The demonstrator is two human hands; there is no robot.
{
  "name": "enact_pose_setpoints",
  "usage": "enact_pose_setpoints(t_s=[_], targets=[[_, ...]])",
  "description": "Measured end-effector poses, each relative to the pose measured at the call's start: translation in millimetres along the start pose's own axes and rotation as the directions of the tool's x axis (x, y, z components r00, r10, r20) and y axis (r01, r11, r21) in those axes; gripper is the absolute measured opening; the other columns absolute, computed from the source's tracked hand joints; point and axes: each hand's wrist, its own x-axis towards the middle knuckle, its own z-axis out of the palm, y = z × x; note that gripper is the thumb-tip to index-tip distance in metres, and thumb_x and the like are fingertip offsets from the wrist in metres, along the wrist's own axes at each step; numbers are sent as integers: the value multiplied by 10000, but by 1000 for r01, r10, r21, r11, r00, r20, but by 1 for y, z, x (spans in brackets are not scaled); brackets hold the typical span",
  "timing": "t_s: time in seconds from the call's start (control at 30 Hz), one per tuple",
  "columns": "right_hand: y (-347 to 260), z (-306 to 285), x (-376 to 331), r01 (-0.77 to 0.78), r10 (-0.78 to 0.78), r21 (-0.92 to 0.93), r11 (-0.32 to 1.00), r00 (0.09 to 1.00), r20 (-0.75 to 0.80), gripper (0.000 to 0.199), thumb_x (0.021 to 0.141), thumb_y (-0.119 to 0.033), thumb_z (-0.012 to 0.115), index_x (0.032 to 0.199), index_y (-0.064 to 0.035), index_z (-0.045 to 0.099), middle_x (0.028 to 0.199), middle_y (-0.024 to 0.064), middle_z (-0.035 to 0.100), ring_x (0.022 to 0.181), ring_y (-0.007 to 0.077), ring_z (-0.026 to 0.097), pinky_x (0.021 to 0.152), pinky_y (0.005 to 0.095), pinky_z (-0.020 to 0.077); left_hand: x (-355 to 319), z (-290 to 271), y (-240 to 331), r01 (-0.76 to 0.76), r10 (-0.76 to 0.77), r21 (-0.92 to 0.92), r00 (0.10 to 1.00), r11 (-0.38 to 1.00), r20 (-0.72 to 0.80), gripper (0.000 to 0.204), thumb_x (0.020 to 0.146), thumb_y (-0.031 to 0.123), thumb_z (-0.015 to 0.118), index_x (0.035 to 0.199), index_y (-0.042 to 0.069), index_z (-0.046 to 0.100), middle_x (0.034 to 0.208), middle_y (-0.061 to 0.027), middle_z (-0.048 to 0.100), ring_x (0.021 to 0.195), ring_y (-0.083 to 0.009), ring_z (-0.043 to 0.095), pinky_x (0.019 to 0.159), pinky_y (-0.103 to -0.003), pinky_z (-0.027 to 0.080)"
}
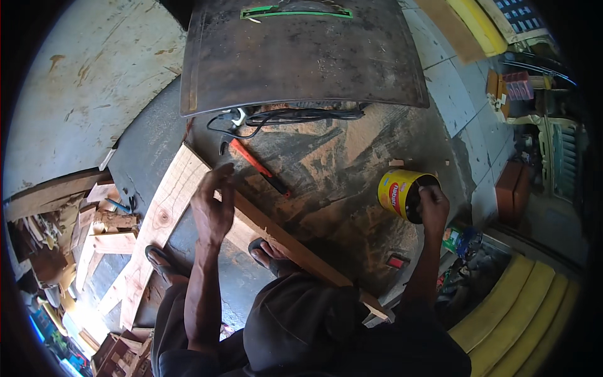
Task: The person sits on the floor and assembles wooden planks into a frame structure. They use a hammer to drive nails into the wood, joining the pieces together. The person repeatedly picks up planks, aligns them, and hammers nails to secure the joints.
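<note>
My right hand (433, 206) is closed at the rim of a yellow tin (391, 190) with a red label. Its fingertips are partly hidden at the tin's dark mouth, which tilts toward me. My left hand (213, 200) hovers over the wooden boards, fingers loosely bent and apart, with nothing seen in it. Below it lies a wide pale plank (164, 210) with a knot. A thicker wooden beam (295, 248) runs from near that hand toward the lower right. Beyond the boards, a claw hammer (259, 167) with an orange and black handle rests on the floor.
A dark metal-topped table (308, 63) stands ahead, with a black cable (295, 115) beneath its near edge. Sawdust covers the floor. A small red and black object (396, 261) lies at right. Wood offcuts (113, 242) pile up at left; yellow cushions (509, 301) fill the lower right.
</note>
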Motion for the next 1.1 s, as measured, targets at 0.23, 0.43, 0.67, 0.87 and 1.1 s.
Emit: enact_pose_setpoints(t_s=[0.23,0.43,0.67,0.87,1.1], targets=[[-66,33,-64,33,-165,314,949,899,406,106,939,-123,657,892,-29,666,672,-36,555,590,33,509,528,232,390,-32,70,81,-284,333,-220,913,933,236,314,854,33,651,1168,34,672,1025,-152,684,912,-330,687,765,-422,590],[-109,107,-95,-105,-247,448,888,713,656,87,932,-108,667,880,-44,641,679,-29,559,569,40,519,524,240,397,-47,76,60,-276,305,-131,862,952,404,376,770,125,666,1141,67,677,969,-113,669,984,-312,669,783,-414,578],[-99,266,-53,589,-502,-13,808,700,508,435,900,-331,743,1183,-23,625,1073,207,643,1000,391,623,864,472,504,8,-3,-60,275,-330,-324,935,905,-127,173,934,146,698,1067,36,681,968,-81,742,887,-193,702,818,-334,553],[-104,331,-57,671,-509,-120,732,656,558,364,839,-231,742,1065,-36,534,938,200,612,919,410,623,821,481,498,31,-89,-225,355,-605,-513,630,782,-486,207,916,158,738,1075,29,762,959,-56,757,896,-112,664,829,-273,519],[-149,292,-68,334,-336,163,928,564,755,173,889,-129,637,1030,-37,597,779,54,566,685,153,543,630,352,448,66,-123,-311,471,-655,-456,528,755,-540,247,892,220,755,1082,66,786,924,-73,785,840,-134,706,788,-285,536]])
